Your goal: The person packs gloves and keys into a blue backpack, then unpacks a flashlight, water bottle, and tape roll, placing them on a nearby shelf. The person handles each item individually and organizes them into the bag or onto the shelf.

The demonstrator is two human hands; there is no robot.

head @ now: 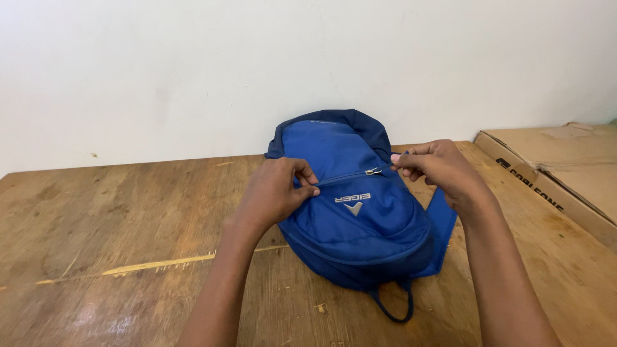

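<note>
A wooden worktop [116, 244] is seen below a white wall [160, 71], with a pale scratch running across its left part. At the centre a blue backpack [360, 225] is laid flat, its top toward twelve o'clock against the wall and its carry loop [393, 308] hanging toward six o'clock.

The left hand [273, 193] is brought in from seven o'clock, the wrist bent slightly down, and is closed in a pinch on the fabric at the nine o'clock end of the front pocket zip. The metal zip slider [373, 171] is seen between the two hands. The right hand [437, 168] is brought in from five o'clock with the forearm raised, and is closed in a fingertip pinch just at three o'clock of the slider, seemingly on its pull tab, though the tab itself is hidden.

The backpack is judged soft, light and limp, likely near empty, so its cloth may bunch unless held taut; the pull and the cloth at the zip's end are judged the best holds.

At two o'clock, flattened cardboard [565, 167] is lying at the worktop's edge.
</note>
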